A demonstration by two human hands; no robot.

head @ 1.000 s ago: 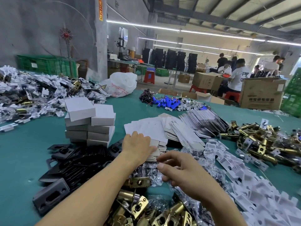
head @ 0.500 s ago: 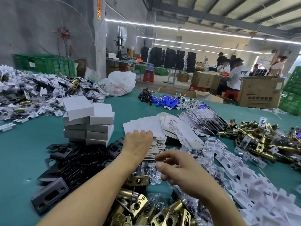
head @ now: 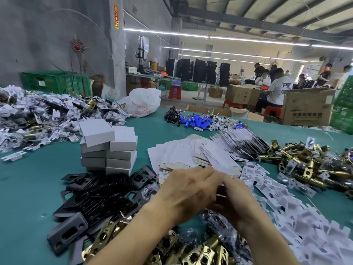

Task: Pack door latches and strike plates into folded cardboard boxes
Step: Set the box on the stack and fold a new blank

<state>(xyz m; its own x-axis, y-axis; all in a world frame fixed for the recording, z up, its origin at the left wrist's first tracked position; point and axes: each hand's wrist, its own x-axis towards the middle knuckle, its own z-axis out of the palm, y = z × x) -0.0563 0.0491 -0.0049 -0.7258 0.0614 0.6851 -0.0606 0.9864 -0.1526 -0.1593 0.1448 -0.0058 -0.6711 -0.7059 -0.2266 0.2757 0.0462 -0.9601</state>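
Head view: a single camera looking down over a green table point(head: 28, 184).
Door latches point(head: 200, 251): brass-coloured, with tubular bodies and flat faceplates, heaped at the near edge under the forearms. A second latch heap point(head: 305, 169) lies at the far right.
Strike plates point(head: 107, 199): black and flat with rectangular cut-outs, piled just left of the hands.
Folded boxes point(head: 108, 148): white and closed, stacked in two columns behind the strike plates (the top one sits askew).
Flat box blanks point(head: 177, 152): white card fanned out just beyond the hands.
Card inserts point(head: 286, 207): white and notched, strewn to the right.
Hard to make out: both hands are smeared by motion. The near latches are cut off by the bottom edge. The contents of the crumpled clear bags point(head: 219, 220) under the right wrist cannot be read. A dark patch between the hands cannot be identified.
Left hand point(head: 183, 194): back upward, over the near edge of the blanks, fingers reaching rightward and meeting the other hand. Whether it grips anything cannot be told.
Right hand point(head: 236, 199): fingers bent toward the left hand. Its hold cannot be told either.
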